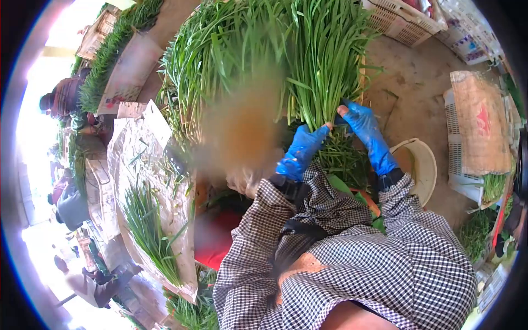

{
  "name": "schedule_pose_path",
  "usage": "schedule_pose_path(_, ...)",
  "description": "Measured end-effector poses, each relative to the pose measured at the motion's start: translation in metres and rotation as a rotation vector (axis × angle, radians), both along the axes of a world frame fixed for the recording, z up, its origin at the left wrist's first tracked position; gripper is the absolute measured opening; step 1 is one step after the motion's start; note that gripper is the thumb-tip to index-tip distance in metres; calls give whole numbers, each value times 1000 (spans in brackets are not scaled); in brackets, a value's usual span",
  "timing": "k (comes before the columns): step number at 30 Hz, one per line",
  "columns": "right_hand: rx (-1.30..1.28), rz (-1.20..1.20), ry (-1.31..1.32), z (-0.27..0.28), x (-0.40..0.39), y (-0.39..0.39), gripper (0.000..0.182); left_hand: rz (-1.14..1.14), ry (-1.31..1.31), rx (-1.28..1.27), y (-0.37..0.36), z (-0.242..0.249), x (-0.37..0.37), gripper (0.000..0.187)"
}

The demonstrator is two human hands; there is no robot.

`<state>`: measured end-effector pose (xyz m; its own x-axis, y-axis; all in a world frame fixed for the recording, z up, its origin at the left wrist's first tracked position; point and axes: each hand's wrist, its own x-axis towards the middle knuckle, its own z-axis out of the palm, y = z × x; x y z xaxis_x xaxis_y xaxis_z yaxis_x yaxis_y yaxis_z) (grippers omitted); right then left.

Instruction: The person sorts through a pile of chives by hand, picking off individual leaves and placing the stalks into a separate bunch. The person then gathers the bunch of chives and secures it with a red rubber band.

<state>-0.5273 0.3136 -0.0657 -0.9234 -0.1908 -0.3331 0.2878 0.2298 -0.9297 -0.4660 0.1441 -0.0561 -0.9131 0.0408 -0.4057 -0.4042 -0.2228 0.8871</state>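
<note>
Both my hands wear blue gloves with bare skin at the thumb tips. A bunch of long, flat-leaved greens [323, 82], like garlic chives, lies fanned out ahead of me with its pale stem ends towards me. My left hand [304, 149] is closed at the left side of those stem ends. On their right side, my right hand [364, 131] is curled with its thumb against the stems, its fingers partly hidden. More loose greens [206, 49] are heaped to the left of the bunch. Below my hands are leafy scraps [344, 157].
A white bucket [429, 170] stands right of my right arm. Cut greens [148, 225] lie on a pale sheet [124, 165] at the left. Crates [401, 25] line the far right, and a sack-covered crate [481, 124] stands nearer. People [91, 283] are at the left. A brown blur hides part of the middle.
</note>
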Motion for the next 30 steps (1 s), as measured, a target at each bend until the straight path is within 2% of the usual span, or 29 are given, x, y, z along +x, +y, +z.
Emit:
schedule_pose_path(2,125,69,69,-1,-8,-3,63,96,-102,-31,14,-22,-4,35)
schedule_pose_path(3,120,64,62,0,-8,-3,63,-12,38,-241,15,-25,-6,29)
schedule_pose_path(4,70,83,142,2,-8,-3,68,-18,33,-243,20,-29,-6,29)
schedule_pose_path(6,17,102,217,1,-6,-4,72,-189,362,-1106,30,-26,-1,27)
schedule_pose_path(7,61,104,164,-1,-5,-3,79,-205,395,-1089,35,-11,-3,27)
schedule_pose_path(8,103,104,118,-3,-3,-2,86,-207,397,-1091,40,-17,-3,27)
schedule_pose_path(9,-18,36,151,0,-1,-6,67,-326,398,-1191,47,-21,-6,28)
schedule_pose_path(10,-16,33,151,-4,-5,-4,67,-447,398,-1289,52,-26,-8,29)
schedule_pose_path(12,119,81,-75,-14,-14,1,49,-492,362,-1300,56,-21,-4,31)
schedule_pose_path(13,37,55,-33,-13,-15,1,39,-495,377,-1209,56,-6,2,34)
schedule_pose_path(15,-9,71,-68,-29,-19,9,37,-528,388,-1103,51,16,15,39)
schedule_pose_path(16,-54,75,-99,-20,-20,7,34,-530,386,-1102,49,25,19,39)
schedule_pose_path(17,-110,123,-145,-5,-18,16,28,-500,398,-978,45,33,22,39)
schedule_pose_path(18,-110,123,-147,1,-19,19,28,-466,409,-853,42,42,22,38)
schedule_pose_path(19,-130,106,-96,4,-19,22,28,-464,407,-854,38,52,18,38)
schedule_pose_path(21,-100,47,38,7,-18,20,32,-226,483,-514,32,65,5,34)
schedule_pose_path(24,-77,38,-48,-5,-21,28,34,-85,461,-643,24,46,-27,27)
schedule_pose_path(25,-74,41,-44,-1,-22,30,34,-81,465,-641,19,30,-31,27)
schedule_pose_path(26,-133,42,-60,7,-22,33,34,-116,531,-755,14,10,-33,26)
schedule_pose_path(27,-191,42,-80,13,-23,36,35,-155,594,-869,13,9,-36,25)
schedule_pose_path(30,-58,109,-87,19,-26,42,35,-255,461,-726,18,11,-42,25)
